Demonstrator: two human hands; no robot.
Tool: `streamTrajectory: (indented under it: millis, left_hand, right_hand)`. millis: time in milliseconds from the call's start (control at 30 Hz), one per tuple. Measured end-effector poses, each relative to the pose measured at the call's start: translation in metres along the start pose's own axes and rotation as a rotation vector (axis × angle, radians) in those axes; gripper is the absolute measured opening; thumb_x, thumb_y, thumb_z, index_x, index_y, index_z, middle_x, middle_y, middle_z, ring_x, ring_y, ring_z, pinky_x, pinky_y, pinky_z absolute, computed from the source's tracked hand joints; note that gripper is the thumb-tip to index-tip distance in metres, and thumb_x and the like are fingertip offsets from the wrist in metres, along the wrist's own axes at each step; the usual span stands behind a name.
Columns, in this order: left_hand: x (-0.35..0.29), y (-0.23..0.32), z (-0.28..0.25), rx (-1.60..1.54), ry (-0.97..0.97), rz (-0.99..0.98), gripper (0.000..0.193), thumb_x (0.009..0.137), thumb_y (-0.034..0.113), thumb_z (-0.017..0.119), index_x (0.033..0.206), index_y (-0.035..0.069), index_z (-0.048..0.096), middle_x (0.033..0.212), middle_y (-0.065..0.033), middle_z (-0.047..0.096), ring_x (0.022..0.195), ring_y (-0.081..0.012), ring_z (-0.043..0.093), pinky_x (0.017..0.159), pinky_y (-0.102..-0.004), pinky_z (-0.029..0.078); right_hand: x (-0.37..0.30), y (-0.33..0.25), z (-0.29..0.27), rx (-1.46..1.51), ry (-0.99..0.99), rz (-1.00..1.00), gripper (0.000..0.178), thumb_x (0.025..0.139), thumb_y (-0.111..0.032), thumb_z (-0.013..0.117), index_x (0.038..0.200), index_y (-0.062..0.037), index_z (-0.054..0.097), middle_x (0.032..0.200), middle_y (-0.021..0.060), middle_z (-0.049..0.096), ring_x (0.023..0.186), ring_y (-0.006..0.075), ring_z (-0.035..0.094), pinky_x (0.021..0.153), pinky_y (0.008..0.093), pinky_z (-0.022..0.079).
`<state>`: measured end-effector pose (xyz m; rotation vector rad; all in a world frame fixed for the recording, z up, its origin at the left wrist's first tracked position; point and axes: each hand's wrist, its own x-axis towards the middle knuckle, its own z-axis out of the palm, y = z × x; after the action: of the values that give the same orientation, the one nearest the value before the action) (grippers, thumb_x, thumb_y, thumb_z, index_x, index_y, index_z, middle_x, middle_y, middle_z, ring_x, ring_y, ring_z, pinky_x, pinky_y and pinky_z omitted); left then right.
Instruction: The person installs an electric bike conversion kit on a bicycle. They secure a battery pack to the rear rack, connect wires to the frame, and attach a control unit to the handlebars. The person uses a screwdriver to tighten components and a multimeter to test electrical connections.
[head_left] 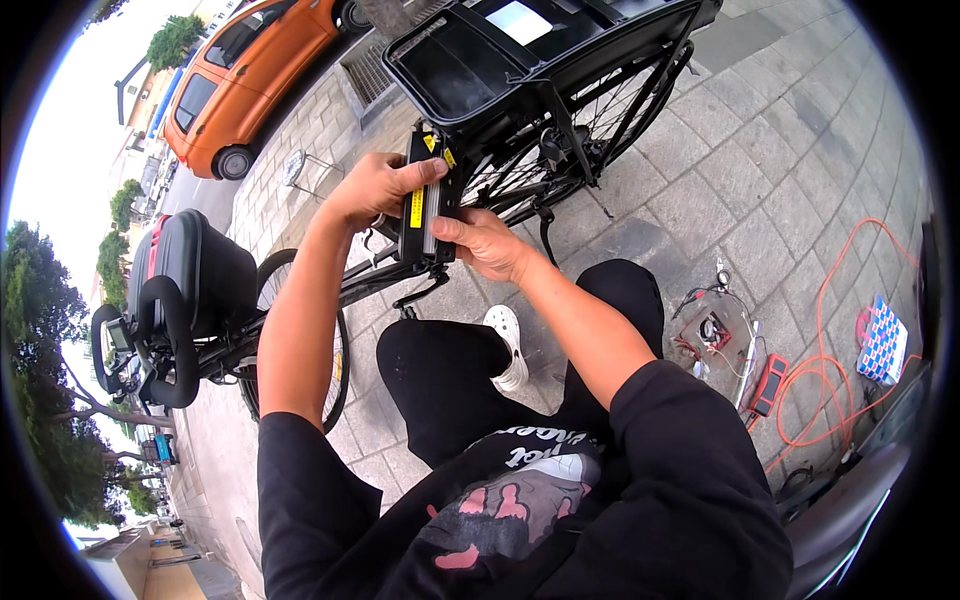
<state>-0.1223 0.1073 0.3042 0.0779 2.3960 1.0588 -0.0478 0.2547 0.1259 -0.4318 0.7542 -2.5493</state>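
Note:
Both of my hands grip a slim black box with yellow labels [438, 205], long and upright against the frame of a black bicycle [385, 285]. My left hand [385, 188] closes around its upper left part, the thumb lying across the front near the top. Lower down, my right hand [485, 245] holds the right side, its thumb pressed on the front edge. Behind the box are the rear wheel [575, 150] and a black rear rack [450, 92]. The back of the box and most fingertips are hidden, so I cannot tell if it is fastened.
A black case [215, 270] stands by the handlebar [175, 340] at left. On the paving at right lie wired parts [712, 328], a red handheld meter [769, 385], a coiled orange cable [820, 362] and a checkered box [883, 340]. An orange car [255, 75] is parked beyond.

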Motion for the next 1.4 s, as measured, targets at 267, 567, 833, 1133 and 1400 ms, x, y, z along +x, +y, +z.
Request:
streamTrajectory:
  millis: [267, 567, 833, 1133, 1400]
  left_hand:
    - [-0.013, -0.02, -0.006, -0.332, 0.032, -0.02, 0.066, 0.094, 0.055, 0.083, 0.116, -0.006, 0.072, 0.096, -0.0106, 0.076, 0.077, -0.0169, 0.074, 0.069, -0.0305, 0.06]
    - [-0.116, -0.072, 0.022, -0.7, 0.269, 0.286, 0.059, 0.099, 0.04, 0.078, 0.13, -0.007, 0.065, 0.115, -0.0179, 0.075, 0.09, -0.0228, 0.078, 0.079, -0.0355, 0.065]
    - [-0.097, -0.169, 0.149, -0.377, -0.295, -0.036, 0.06, 0.088, 0.043, 0.087, 0.122, -0.004, 0.072, 0.101, -0.0116, 0.076, 0.092, -0.0176, 0.072, 0.084, -0.031, 0.057]
    - [0.015, -0.291, 0.285, 0.183, -0.29, -0.124, 0.079, 0.074, 0.04, 0.09, 0.132, -0.008, 0.064, 0.124, -0.0295, 0.074, 0.117, -0.0402, 0.073, 0.1, -0.0438, 0.058]
    - [0.054, -0.385, 0.365, 0.041, -0.199, -0.235, 0.098, 0.071, 0.038, 0.096, 0.15, 0.0, 0.05, 0.146, -0.0282, 0.062, 0.129, -0.0416, 0.068, 0.108, -0.047, 0.056]
  right_hand:
    - [-0.003, -0.005, -0.004, 0.046, -0.043, 0.054, 0.065, 0.099, -0.035, 0.083, 0.148, 0.0003, 0.057, 0.134, 0.0071, 0.07, 0.123, 0.0171, 0.068, 0.107, 0.0356, 0.055]
    - [-0.008, -0.01, -0.004, 0.088, -0.048, 0.071, 0.05, 0.105, -0.032, 0.073, 0.143, 0.0001, 0.065, 0.14, 0.0093, 0.07, 0.129, 0.0209, 0.066, 0.115, 0.0415, 0.05]
    - [-0.013, -0.012, -0.015, -0.075, -0.005, 0.106, 0.055, 0.106, -0.034, 0.072, 0.146, 0.0008, 0.06, 0.144, 0.011, 0.067, 0.133, 0.0222, 0.064, 0.117, 0.0452, 0.049]
    - [-0.055, -0.011, -0.042, -0.683, 0.18, 0.356, 0.065, 0.105, -0.035, 0.071, 0.153, 0.0069, 0.055, 0.138, 0.0181, 0.071, 0.125, 0.0312, 0.071, 0.106, 0.0439, 0.057]
    - [-0.131, 0.094, -0.148, -1.631, 0.131, 0.997, 0.074, 0.093, -0.044, 0.074, 0.143, 0.009, 0.06, 0.141, 0.0336, 0.066, 0.133, 0.0461, 0.063, 0.112, 0.0469, 0.051]
